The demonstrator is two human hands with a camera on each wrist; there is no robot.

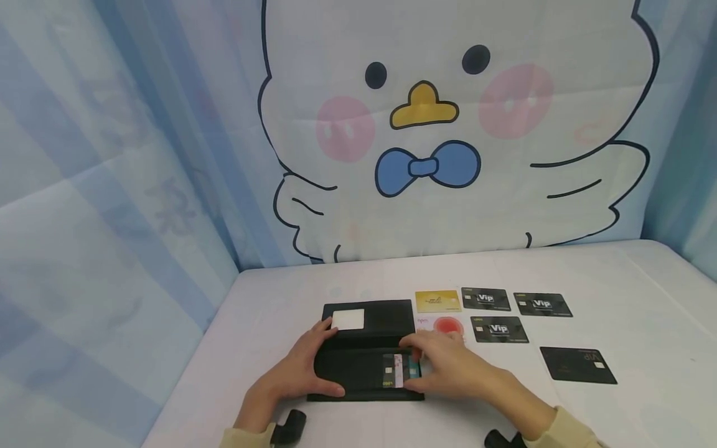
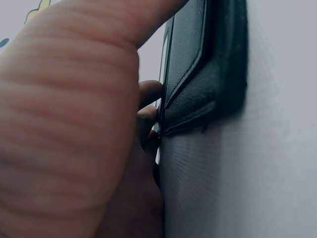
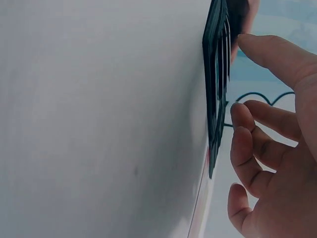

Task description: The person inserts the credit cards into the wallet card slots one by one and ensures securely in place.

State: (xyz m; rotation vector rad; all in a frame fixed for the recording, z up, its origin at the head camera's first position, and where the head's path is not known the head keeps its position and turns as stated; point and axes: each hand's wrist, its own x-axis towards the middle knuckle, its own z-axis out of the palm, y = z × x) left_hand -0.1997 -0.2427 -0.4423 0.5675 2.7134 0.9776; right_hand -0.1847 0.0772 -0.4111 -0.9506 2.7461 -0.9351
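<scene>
Flat, stitched leathery wallet (image 1: 353, 367) beneath spread left hand (image 1: 302, 366), half-curled empty right hand (image 1: 450, 364) at its edge

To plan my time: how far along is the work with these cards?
Looks done: the black wallet lies open with cards in its lower half. In hand: the left hand rests on the wallet; the right hand is at those cards. Left, if loading: gold card, red-circle card, four black cards outside.
</scene>
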